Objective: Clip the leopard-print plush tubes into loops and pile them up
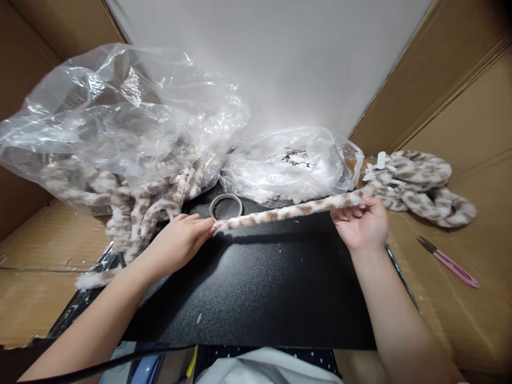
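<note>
A long, thin fluffy strip (280, 214), white with brown spots, is stretched between my two hands above the black table (260, 288). My left hand (182, 240) pinches its left end. Near the other end, my right hand (362, 218) has its fingers curled round the strip, palm turned up. Just behind my left fingertips lies a beige ring (226, 198), perhaps a tape roll. Beyond my right hand rests a bundle of similar spotted fluffy strips (424, 181) with a small white tag (381, 160).
At the left a large clear plastic bag (132, 101) spills several fluffy spotted strips (128, 218). A smaller clear bag (288, 165) with white pieces stands at the back middle. Pink-handled thread snips (450, 262) lie on cardboard (452, 320) at the right. Cardboard walls flank both sides.
</note>
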`<act>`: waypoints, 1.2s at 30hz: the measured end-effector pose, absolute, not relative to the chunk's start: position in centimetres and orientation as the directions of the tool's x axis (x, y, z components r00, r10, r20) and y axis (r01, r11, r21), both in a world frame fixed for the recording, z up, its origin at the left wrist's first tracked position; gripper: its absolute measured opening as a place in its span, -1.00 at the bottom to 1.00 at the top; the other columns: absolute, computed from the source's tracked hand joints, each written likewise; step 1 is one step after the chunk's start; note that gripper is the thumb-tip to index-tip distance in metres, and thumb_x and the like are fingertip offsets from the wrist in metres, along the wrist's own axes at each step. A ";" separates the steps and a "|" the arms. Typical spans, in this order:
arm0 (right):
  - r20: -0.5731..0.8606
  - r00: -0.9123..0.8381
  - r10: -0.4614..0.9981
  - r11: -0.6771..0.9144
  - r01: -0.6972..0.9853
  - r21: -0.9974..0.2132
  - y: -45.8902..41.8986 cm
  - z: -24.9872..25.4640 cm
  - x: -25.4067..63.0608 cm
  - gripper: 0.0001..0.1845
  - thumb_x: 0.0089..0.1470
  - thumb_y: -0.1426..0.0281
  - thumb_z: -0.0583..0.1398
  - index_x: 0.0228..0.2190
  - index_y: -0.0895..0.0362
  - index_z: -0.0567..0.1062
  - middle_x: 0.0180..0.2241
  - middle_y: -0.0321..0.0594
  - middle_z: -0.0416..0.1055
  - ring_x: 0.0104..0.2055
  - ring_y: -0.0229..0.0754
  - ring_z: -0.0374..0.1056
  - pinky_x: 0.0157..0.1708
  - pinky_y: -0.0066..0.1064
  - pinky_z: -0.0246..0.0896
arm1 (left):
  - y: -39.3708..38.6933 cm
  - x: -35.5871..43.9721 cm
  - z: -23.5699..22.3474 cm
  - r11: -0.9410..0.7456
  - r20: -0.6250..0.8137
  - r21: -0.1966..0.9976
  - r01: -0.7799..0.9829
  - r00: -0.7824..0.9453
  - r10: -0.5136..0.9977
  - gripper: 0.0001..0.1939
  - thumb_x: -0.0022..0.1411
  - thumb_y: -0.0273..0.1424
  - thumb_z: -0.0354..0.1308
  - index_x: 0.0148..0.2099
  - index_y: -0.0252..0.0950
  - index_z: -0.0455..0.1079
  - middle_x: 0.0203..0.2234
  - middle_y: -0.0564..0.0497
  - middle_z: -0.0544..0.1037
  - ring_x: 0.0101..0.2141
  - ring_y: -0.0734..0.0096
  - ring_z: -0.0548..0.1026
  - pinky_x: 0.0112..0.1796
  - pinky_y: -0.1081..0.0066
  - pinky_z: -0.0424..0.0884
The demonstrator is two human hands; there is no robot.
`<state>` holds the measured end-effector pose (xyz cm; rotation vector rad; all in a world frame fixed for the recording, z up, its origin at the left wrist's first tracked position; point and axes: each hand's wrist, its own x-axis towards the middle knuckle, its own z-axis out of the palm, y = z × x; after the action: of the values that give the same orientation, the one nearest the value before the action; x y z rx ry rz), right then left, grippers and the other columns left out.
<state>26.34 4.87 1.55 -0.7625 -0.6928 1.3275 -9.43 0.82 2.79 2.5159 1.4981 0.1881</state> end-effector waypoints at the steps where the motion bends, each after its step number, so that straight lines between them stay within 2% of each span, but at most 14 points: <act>1: 0.019 0.135 0.991 0.095 -0.586 -0.804 4.9 1.6 26.8 -0.55 -0.22 0.34 0.24 -0.70 0.10 0.00 -0.73 -0.50 -0.17 -0.71 -0.43 -0.18 -0.71 -0.58 -0.02 | 0.9 -10.1 2.8 -0.466 0.004 0.238 0.852 0.479 0.878 -0.62 0.39 -0.27 -0.20 -0.45 -0.26 0.23 -0.56 0.03 0.37 -0.47 0.37 0.33 -0.34 0.37 0.21; 6: 0.054 0.187 0.981 0.151 -0.557 -0.816 5.0 1.7 27.1 -0.56 -0.18 0.32 0.21 -0.71 0.10 0.00 -0.74 -0.49 -0.17 -0.72 -0.43 -0.18 -0.71 -0.57 -0.01 | 2.0 -12.2 3.4 -0.449 0.027 0.199 0.871 0.453 0.891 -0.60 0.39 -0.21 -0.18 -0.41 -0.27 0.29 -0.51 -0.02 0.43 -0.38 0.29 0.39 -0.26 0.30 0.26; 9: 0.076 0.200 0.977 0.166 -0.483 -0.860 4.7 1.2 25.8 -0.60 -0.18 0.31 0.20 -0.74 0.10 0.05 -0.75 -0.47 -0.12 -0.72 -0.42 -0.14 -0.71 -0.54 0.00 | 1.3 -10.5 4.5 -0.407 0.231 0.187 0.894 0.363 0.903 -0.67 0.35 -0.20 -0.06 -0.02 -0.28 0.35 -0.17 -0.13 0.51 -0.11 0.13 0.42 -0.03 0.11 0.27; 11: 0.109 0.205 0.973 0.182 -0.382 -0.906 4.2 0.7 24.5 -0.71 -0.20 0.34 0.21 -0.72 0.10 0.18 -0.72 -0.43 0.03 -0.69 -0.39 -0.03 -0.67 -0.51 0.05 | 0.2 -7.5 5.0 -0.465 0.335 0.291 0.836 0.366 0.868 -0.53 0.31 -0.24 0.02 0.21 -0.26 0.19 0.06 -0.19 0.40 0.08 0.05 0.33 0.10 0.04 0.21; 14: 0.224 0.114 0.968 0.240 -0.157 -0.958 3.1 -0.1 22.9 -0.87 -0.18 0.37 0.23 -0.62 0.10 0.36 -0.61 -0.35 0.28 -0.57 -0.31 0.19 -0.56 -0.46 0.16 | -1.1 -1.5 4.3 -0.643 0.372 0.486 0.592 0.526 0.765 -0.40 0.30 -0.32 0.04 0.34 -0.24 0.01 0.23 -0.23 0.24 0.21 0.05 0.21 0.18 0.07 0.17; 16: 0.301 -0.011 0.953 0.301 -0.025 -0.953 2.4 -0.3 22.2 -0.87 -0.12 0.38 0.23 -0.60 0.11 0.39 -0.59 -0.33 0.33 -0.53 -0.28 0.23 -0.50 -0.43 0.19 | -0.9 2.0 2.9 -0.657 0.389 0.614 0.438 0.557 0.734 -0.35 0.32 -0.35 0.02 0.38 -0.28 -0.10 0.28 -0.25 0.15 0.26 0.09 0.16 0.20 0.11 0.17; 17: 0.329 -0.062 0.942 0.331 0.018 -0.944 2.2 -0.3 22.0 -0.86 -0.09 0.38 0.22 -0.60 0.11 0.40 -0.59 -0.32 0.33 -0.53 -0.27 0.23 -0.49 -0.42 0.18 | -0.6 3.4 2.1 -0.629 0.392 0.673 0.390 0.533 0.750 -0.37 0.33 -0.35 0.01 0.37 -0.29 -0.09 0.29 -0.26 0.15 0.26 0.11 0.16 0.19 0.13 0.18; 19: 0.364 -0.121 0.924 0.374 0.075 -0.924 1.9 -0.2 21.6 -0.84 -0.04 0.37 0.19 -0.60 0.11 0.39 -0.60 -0.32 0.31 -0.54 -0.27 0.21 -0.50 -0.42 0.17 | 0.2 5.0 0.6 -0.545 0.343 0.772 0.328 0.507 0.791 -0.49 0.35 -0.32 -0.02 0.29 -0.31 0.06 0.18 -0.24 0.31 0.15 0.16 0.31 0.11 0.19 0.28; 21: 0.374 -0.146 0.916 0.391 0.111 -0.914 1.8 -0.1 21.4 -0.80 -0.02 0.37 0.17 -0.62 0.11 0.35 -0.61 -0.33 0.28 -0.55 -0.28 0.18 -0.51 -0.43 0.14 | 0.9 5.4 -0.2 -0.450 0.256 0.838 0.310 0.504 0.825 -0.69 0.39 -0.28 -0.09 0.06 -0.32 0.29 -0.10 -0.15 0.51 -0.12 0.25 0.47 -0.08 0.29 0.38; 24: 0.363 -0.181 0.914 0.389 0.137 -0.911 1.9 -0.2 21.2 -0.76 0.02 0.34 0.17 -0.62 0.11 0.33 -0.62 -0.35 0.22 -0.55 -0.29 0.15 -0.50 -0.43 0.12 | 1.1 4.7 -0.4 -0.397 0.205 0.857 0.329 0.490 0.848 -0.66 0.41 -0.26 -0.17 -0.28 -0.32 0.33 -0.43 0.00 0.49 -0.40 0.40 0.41 -0.31 0.42 0.32; 27: 0.305 -0.196 0.932 0.334 0.143 -0.932 1.9 -0.2 21.1 -0.84 0.02 0.27 0.22 -0.42 0.11 0.45 -0.53 -0.33 0.31 -0.50 -0.28 0.22 -0.48 -0.44 0.18 | 0.8 3.7 -0.1 -0.397 0.168 0.826 0.400 0.498 0.851 -0.64 0.42 -0.24 -0.20 -0.29 -0.31 0.31 -0.47 0.03 0.45 -0.45 0.43 0.36 -0.36 0.44 0.24; 30: 0.197 -0.166 0.966 0.215 0.099 -0.972 2.0 -0.2 21.0 -0.69 -0.03 0.18 0.29 -0.27 0.11 0.51 -0.49 -0.30 0.40 -0.50 -0.27 0.30 -0.51 -0.44 0.26 | 0.7 3.0 0.0 -0.368 0.072 0.765 0.528 0.498 0.864 -0.64 0.42 -0.24 -0.21 -0.25 -0.29 0.32 -0.49 0.05 0.44 -0.48 0.42 0.36 -0.38 0.43 0.20; 33: 0.118 -0.123 0.985 0.127 0.064 -0.990 2.3 -0.3 20.8 -0.66 -0.08 0.11 0.33 -0.37 0.13 0.56 -0.56 -0.30 0.43 -0.56 -0.27 0.34 -0.53 -0.42 0.32 | 1.0 2.7 -0.3 -0.342 0.016 0.739 0.580 0.493 0.870 -0.67 0.40 -0.26 -0.17 -0.29 -0.28 0.34 -0.53 0.06 0.43 -0.49 0.41 0.36 -0.40 0.42 0.18; 36: 0.073 -0.105 0.992 0.078 0.047 -0.996 2.6 -0.5 20.7 -0.63 -0.15 0.09 0.36 -0.43 0.15 0.58 -0.56 -0.25 0.49 -0.55 -0.24 0.40 -0.50 -0.38 0.40 | 1.3 2.7 -0.6 -0.334 0.062 0.795 0.507 0.480 0.875 -0.69 0.39 -0.30 -0.15 -0.24 -0.28 0.38 -0.43 0.02 0.50 -0.40 0.37 0.43 -0.33 0.42 0.24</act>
<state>20.71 2.59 -0.55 -1.1394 -1.3578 1.2025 2.74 1.30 -0.63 1.9969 1.1408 0.6424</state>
